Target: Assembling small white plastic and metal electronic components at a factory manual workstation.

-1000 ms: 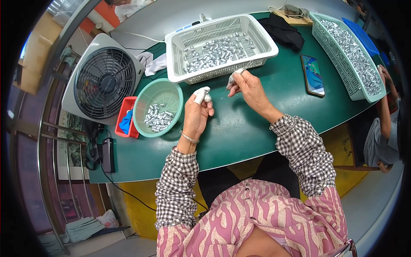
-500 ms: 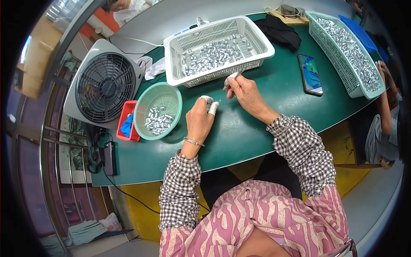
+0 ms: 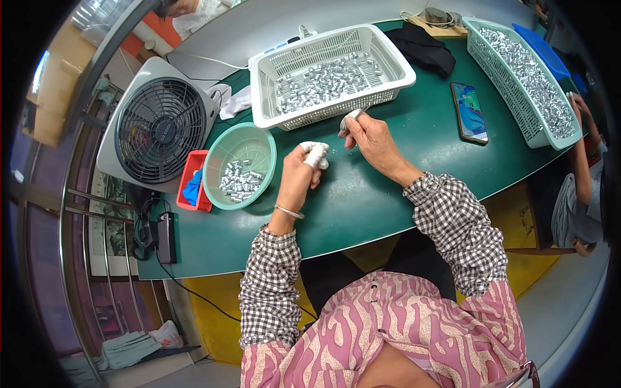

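Observation:
My left hand (image 3: 300, 178), white coverings on some fingers, is closed over the green table beside the round green basket (image 3: 270, 169). Whatever it pinches is too small or hidden to make out. To its right, my right hand (image 3: 375, 145) is closed too, around a thin grey metal tool (image 3: 364, 110) that shows only in part; a white covering wraps one of its fingers. Small silver metal cylinders (image 3: 239, 184) lie in the round basket. More silver cylinders (image 3: 326, 84) are spread in the white rectangular basket (image 3: 330, 110) beyond my hands.
At the left stand a fan (image 3: 162, 129) and a red tray (image 3: 206, 204) holding something blue. Rightward are a phone (image 3: 469, 113), black cloth (image 3: 424, 50) and a long green basket (image 3: 511, 97) full of silver cylinders. Another person's arm (image 3: 582, 161) is by that basket.
My left hand has turned and shifted slightly left, its covered fingers now curled inward rather than pointing toward my right hand. My right hand has barely moved.

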`<state>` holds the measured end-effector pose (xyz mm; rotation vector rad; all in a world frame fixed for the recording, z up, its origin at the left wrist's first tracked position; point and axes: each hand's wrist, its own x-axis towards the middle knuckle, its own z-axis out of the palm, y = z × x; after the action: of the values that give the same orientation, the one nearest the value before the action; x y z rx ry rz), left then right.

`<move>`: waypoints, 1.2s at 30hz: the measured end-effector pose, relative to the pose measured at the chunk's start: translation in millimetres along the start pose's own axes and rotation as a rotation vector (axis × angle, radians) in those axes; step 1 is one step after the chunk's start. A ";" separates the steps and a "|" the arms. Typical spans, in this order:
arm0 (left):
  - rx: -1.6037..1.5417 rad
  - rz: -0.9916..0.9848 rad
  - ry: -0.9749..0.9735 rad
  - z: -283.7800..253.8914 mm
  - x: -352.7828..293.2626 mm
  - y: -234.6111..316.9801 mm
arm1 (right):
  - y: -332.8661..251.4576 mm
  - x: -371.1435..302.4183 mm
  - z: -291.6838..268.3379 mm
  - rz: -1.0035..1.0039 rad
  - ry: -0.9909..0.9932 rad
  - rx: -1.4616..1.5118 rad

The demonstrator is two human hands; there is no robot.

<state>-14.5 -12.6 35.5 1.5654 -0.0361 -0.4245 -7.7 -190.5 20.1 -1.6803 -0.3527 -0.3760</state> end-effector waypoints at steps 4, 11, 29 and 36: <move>-0.577 -0.045 -0.151 -15.8 7.3 -17.0 | -2.8 -1.9 1.0 -0.043 0.011 0.014; -0.694 -0.097 -0.190 -15.4 12.3 -24.3 | -10.6 -8.3 5.0 -0.283 -0.111 -0.106; -0.664 -0.077 -0.223 -9.4 10.6 -22.8 | -4.4 -7.5 10.0 -0.343 -0.099 -0.164; -0.570 -0.068 -0.165 -4.1 6.9 -17.3 | -8.9 -7.8 4.8 -0.274 -0.156 -0.145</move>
<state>-11.1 -9.7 16.9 0.9709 0.0113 -0.5602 -18.4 -184.6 23.9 -1.8129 -0.6897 -0.4826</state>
